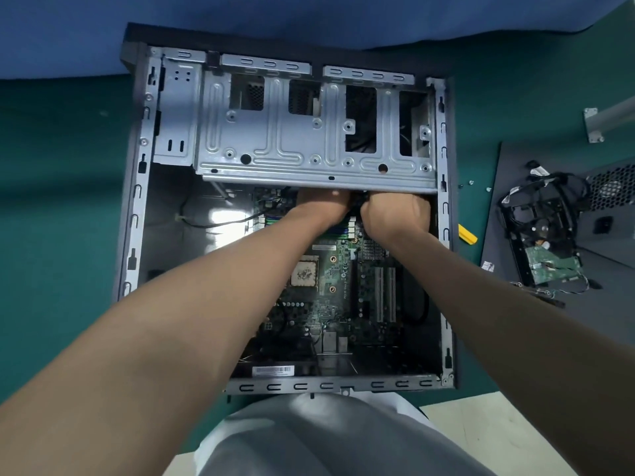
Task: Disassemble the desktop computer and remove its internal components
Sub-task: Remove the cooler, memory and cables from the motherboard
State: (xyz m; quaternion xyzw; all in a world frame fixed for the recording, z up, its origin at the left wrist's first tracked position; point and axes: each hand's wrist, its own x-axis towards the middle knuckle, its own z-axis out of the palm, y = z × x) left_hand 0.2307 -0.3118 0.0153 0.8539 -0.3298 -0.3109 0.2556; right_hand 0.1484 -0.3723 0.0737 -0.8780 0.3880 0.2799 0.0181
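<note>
An open desktop case (137, 201) lies on its side on the green mat. A green motherboard (336, 290) sits inside, its bare CPU (304, 273) showing. A metal drive cage (309, 139) spans the far half of the case. My left hand (321, 206) and my right hand (395, 214) both reach deep under the cage's front edge, side by side. Their fingers are hidden beneath the metal, so what they touch or hold cannot be seen. A black cable (213, 224) runs across the bare left floor of the case.
To the right lie a black side panel (508, 207), a removed hard drive in its bracket with tangled cables (546, 242), a power supply (615, 201), a yellow tool (466, 234) and loose screws (471, 183). A blue cloth (103, 29) covers the far side.
</note>
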